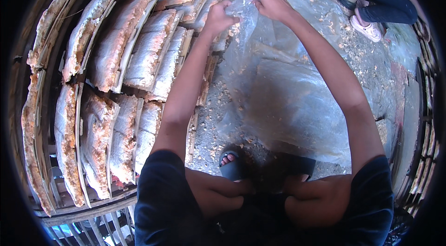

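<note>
A large, wrinkled sheet of clear plastic (302, 102) lies over the floor in front of me, its far end lifted between my hands. My right hand (272, 3) pinches the raised edge between thumb and fingers. Just to the left, my left hand (220, 17) has its fingers curled at the bunched plastic, thumb standing a little apart; the exact grip is partly hidden. Both arms stretch forward over the sheet. Orange-white crumbs cling to the film near my hands.
Racks of slabs (123, 44) with whitish tops and crumbly orange edges, on thin boards, fill the left side. Crumbs dot the grey floor (209, 125). Another person's shoe (367, 28) shows at the upper right. More racks (427, 139) line the right edge. My sandal (234, 167) is below.
</note>
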Demonstrator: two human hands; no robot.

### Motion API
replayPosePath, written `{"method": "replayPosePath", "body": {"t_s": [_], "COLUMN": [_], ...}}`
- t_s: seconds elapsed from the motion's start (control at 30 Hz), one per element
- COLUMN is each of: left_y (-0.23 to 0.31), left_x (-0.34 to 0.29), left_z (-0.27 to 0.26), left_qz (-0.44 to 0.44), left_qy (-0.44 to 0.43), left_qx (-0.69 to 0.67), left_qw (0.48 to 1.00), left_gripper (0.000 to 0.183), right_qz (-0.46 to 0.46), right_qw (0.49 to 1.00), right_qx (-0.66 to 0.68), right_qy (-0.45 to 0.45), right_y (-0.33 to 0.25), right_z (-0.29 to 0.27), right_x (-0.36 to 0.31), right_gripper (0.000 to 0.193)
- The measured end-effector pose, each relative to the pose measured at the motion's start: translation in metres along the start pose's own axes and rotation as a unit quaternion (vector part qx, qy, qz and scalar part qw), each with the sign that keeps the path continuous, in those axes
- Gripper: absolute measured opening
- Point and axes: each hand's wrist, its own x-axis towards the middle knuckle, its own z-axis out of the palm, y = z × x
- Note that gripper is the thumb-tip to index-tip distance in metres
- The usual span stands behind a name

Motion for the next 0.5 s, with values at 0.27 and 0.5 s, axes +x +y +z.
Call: {"method": "replayPosePath", "body": {"t_s": [0.27,0.5], "left_y": [0.005,-0.005], "left_x": [-0.007,0.004], "left_z": [0.005,0.01], "left_qz": [0.0,-0.004], "left_qy": [-0.065,-0.004], "left_qx": [0.031,0.047], "left_qw": [0.997,0.999], "left_gripper": [0.06,0.044], "right_qz": [-0.054,-0.028], "right_qw": [0.998,0.998], "right_qx": [0.003,0.047], "right_qy": [0.038,0.009], "right_y": [0.006,0.006], "right_z": [0.004,-0.009], "right_x": [-0.004,-0.003], "right_gripper": [0.02,0.022]}}
